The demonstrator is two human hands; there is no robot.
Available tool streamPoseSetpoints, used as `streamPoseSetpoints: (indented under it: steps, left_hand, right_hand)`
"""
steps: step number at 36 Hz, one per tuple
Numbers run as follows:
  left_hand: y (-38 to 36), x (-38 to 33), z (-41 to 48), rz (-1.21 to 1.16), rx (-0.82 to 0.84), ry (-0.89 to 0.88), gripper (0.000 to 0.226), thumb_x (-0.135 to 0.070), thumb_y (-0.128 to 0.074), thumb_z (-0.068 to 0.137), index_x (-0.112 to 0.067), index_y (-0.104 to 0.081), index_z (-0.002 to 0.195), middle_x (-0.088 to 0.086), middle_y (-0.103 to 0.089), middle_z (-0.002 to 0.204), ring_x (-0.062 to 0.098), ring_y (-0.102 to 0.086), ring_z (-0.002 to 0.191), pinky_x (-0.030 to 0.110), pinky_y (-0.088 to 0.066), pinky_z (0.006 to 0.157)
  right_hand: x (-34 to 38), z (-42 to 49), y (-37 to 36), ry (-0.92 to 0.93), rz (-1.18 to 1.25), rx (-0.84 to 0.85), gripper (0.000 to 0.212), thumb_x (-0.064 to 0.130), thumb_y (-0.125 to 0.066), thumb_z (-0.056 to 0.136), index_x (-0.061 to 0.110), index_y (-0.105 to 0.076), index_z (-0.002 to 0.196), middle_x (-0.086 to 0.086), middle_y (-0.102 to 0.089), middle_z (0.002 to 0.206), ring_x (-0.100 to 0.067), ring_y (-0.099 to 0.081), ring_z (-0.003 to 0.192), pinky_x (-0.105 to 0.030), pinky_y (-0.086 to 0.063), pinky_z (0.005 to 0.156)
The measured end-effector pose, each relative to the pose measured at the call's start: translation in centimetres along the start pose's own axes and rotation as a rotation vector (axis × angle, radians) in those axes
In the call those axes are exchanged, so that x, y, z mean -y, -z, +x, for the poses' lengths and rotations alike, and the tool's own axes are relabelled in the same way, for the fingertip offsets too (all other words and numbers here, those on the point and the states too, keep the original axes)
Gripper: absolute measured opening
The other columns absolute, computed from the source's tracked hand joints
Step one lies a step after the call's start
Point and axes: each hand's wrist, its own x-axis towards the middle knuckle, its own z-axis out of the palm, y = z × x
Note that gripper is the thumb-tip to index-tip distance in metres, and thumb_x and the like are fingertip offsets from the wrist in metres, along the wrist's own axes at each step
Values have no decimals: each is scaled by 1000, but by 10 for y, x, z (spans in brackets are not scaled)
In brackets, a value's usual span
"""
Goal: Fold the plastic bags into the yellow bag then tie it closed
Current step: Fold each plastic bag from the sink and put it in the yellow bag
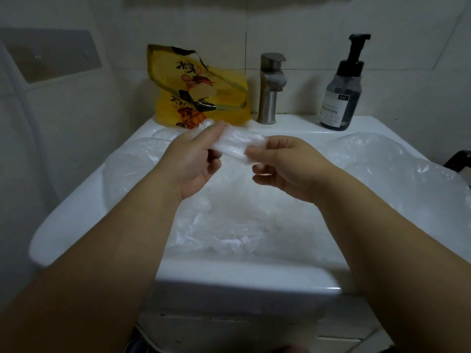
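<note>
A folded strip of clear plastic bag (238,145) is held above the white sink (84,200). My left hand (196,159) grips its left end with curled fingers. My right hand (283,161) pinches its right end between thumb and fingers. The yellow bag (196,90), printed with cartoon figures, stands upright and open at the back left of the sink ledge, beyond the hands. Several loose clear plastic bags (229,220) lie crumpled in the basin below my hands and spread to the right (377,159).
A steel tap (270,87) stands on the sink's back ledge right of the yellow bag. A dark pump soap bottle (341,90) stands farther right. Tiled walls close in behind and at the left. A dark object (458,159) shows at the right edge.
</note>
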Motion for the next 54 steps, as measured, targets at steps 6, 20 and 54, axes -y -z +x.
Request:
streamPoseSetpoints:
  steps: [6, 20, 54]
  left_hand:
    - [1, 5, -1, 123, 24, -81, 8, -25, -61, 93, -25, -67, 88, -16, -67, 67, -2, -56, 60, 10, -43, 53]
    - [1, 9, 3, 337, -91, -377, 33, -11, -53, 96, -43, -46, 96, 4, -56, 110, 15, -66, 86, 20, -50, 65]
    - [8, 16, -2, 813, -160, -596, 31, -24, -71, 87, -23, -68, 118, -5, -67, 97, 9, -60, 87, 7, -45, 75]
  right_hand:
    - [3, 1, 1, 40, 235, -86, 7, 3, -56, 93, 4, -62, 93, -10, -59, 89, -18, -53, 72, -24, -57, 64]
    - [1, 4, 5, 260, -42, -300, 28, -2, -48, 94, 24, -45, 87, -7, -54, 75, -16, -54, 66, -26, -55, 64]
    - [-7, 3, 7, 409, -575, -367, 32, 19, -61, 93, 11, -62, 124, 6, -62, 94, -9, -59, 85, -24, -51, 88]
